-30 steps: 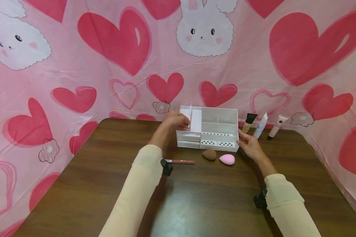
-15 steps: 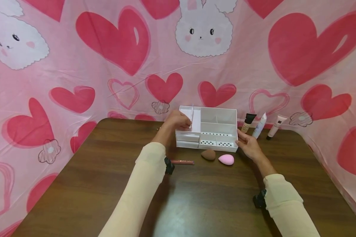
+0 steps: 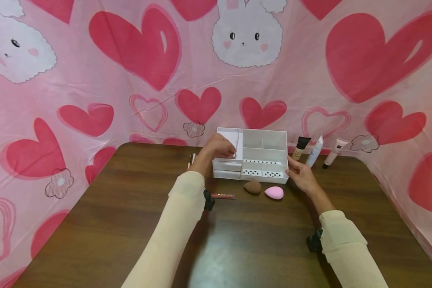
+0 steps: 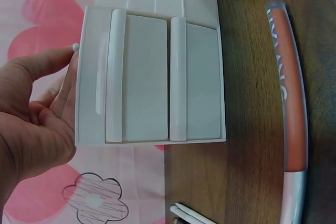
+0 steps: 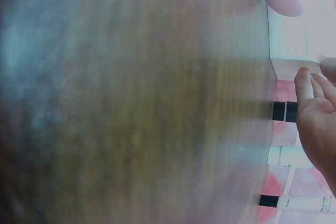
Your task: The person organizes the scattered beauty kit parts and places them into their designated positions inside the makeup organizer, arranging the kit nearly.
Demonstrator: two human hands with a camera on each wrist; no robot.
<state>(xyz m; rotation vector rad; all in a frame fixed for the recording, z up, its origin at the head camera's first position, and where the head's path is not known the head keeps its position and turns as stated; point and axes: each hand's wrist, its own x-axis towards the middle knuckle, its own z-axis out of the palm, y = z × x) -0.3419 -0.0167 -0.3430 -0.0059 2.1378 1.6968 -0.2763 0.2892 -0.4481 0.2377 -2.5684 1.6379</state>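
Note:
A white makeup organizer point(image 3: 265, 140) stands at the back of the table, with two small drawers point(image 4: 144, 77) at its left end. Over its upper left compartment, my left hand point(image 3: 219, 147) pinches a thin white stick point(image 3: 237, 139); its kind cannot be told. In the left wrist view, only the stick's white tip point(image 4: 76, 47) shows beside the fingers. With fairly straight fingers, my right hand point(image 3: 302, 176) touches the organizer's right end. The right wrist view shows these fingers point(image 5: 303, 85) along the end wall.
Brown point(image 3: 253, 187) and pink point(image 3: 275, 193) makeup sponges lie before the organizer. A lip gloss tube point(image 3: 223, 196) lies near my left wrist. Black-capped point(image 3: 301, 148), white point(image 3: 315, 152) and pink point(image 3: 335, 153) tubes stand at right. Thin sticks point(image 3: 191, 159) lie left of the organizer.
My left hand has moved slightly right with the white stick, which now sits lower over the left compartment. Sticks behind the left wrist have come into view. The right hand stays put.

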